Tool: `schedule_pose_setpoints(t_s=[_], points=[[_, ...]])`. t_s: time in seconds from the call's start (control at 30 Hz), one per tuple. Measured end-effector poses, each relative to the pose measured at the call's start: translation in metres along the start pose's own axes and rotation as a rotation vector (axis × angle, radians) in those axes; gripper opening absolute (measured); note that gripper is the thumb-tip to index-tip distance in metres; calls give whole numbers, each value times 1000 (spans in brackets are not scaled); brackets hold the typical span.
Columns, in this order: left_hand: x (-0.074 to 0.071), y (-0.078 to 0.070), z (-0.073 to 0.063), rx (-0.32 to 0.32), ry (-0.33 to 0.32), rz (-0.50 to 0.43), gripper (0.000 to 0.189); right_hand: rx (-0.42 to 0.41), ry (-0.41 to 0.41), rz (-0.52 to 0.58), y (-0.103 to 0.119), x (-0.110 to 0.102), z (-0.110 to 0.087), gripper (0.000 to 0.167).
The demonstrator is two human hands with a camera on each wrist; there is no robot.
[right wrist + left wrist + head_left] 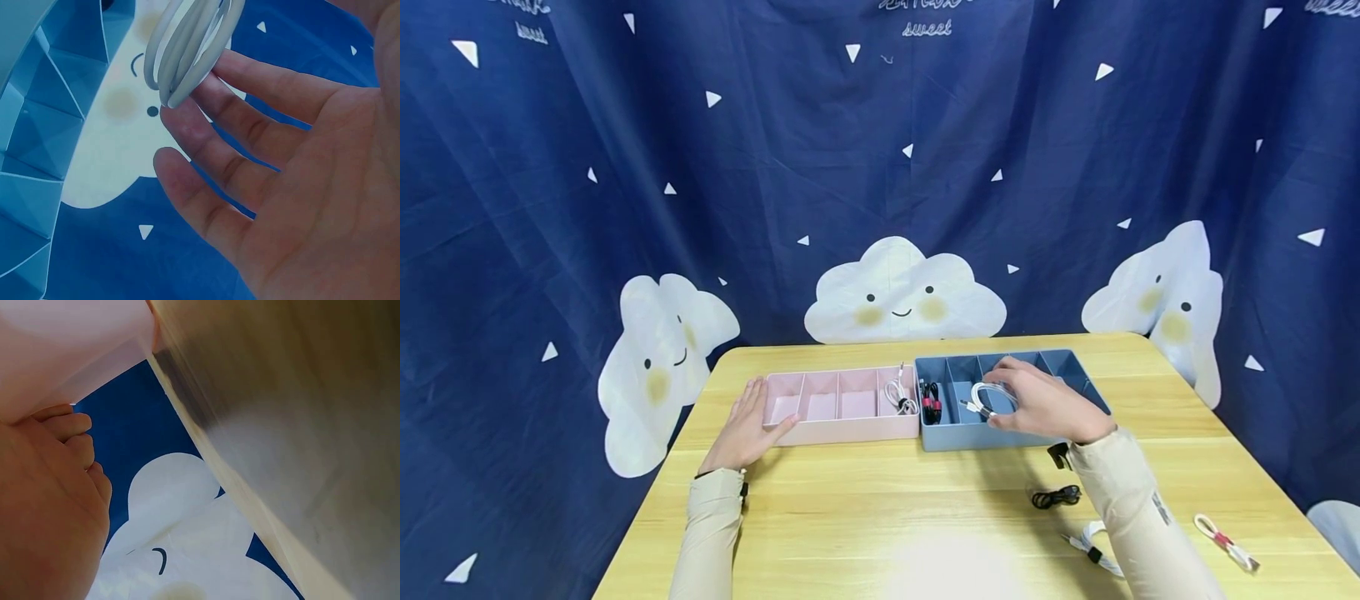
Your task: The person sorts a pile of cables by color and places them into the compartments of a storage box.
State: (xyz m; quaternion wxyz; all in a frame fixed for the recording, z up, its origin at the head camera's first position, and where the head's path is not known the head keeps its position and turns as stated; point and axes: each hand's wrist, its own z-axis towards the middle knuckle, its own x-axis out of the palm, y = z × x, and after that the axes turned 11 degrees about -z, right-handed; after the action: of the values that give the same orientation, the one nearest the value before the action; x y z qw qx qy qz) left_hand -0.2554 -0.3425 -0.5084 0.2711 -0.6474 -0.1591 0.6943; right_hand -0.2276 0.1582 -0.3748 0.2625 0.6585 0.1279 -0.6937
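My right hand [1048, 400] pinches a coiled white charging cable [992, 398] above the blue divided box [977, 436]. In the right wrist view, the cable's loops [187, 53] sit at the fingertips; the thumb is mostly cut off by the frame edge. The left hand [748, 427] lies against the left end of the pink divided box [850, 431], fingers fairly straight along its side and thumb at its front. A white cable [901, 398] lies in the pink box's rightmost compartment. Black cables with red ties [931, 404] fill the blue box's leftmost compartment.
On the wooden table [865, 517], a black cable [1057, 497], a white cable with a black tie [1093, 550] and a white cable with a red tie [1225, 542] lie around the right forearm. A dark blue cloud-print curtain [775, 167] hangs behind.
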Motion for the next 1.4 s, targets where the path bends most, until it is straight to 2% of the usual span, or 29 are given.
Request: schedule_pose_setpoints(t_s=[0.57,1.03,1.4], points=[[1,3,1,9,-11,28,112,-23,12,32,6,2,13,54],[1,2,1,5,-13,31,112,-32,21,1,12,2,23,55],[1,1,1,2,-9,29,112,-44,16,20,20,2,33,55]])
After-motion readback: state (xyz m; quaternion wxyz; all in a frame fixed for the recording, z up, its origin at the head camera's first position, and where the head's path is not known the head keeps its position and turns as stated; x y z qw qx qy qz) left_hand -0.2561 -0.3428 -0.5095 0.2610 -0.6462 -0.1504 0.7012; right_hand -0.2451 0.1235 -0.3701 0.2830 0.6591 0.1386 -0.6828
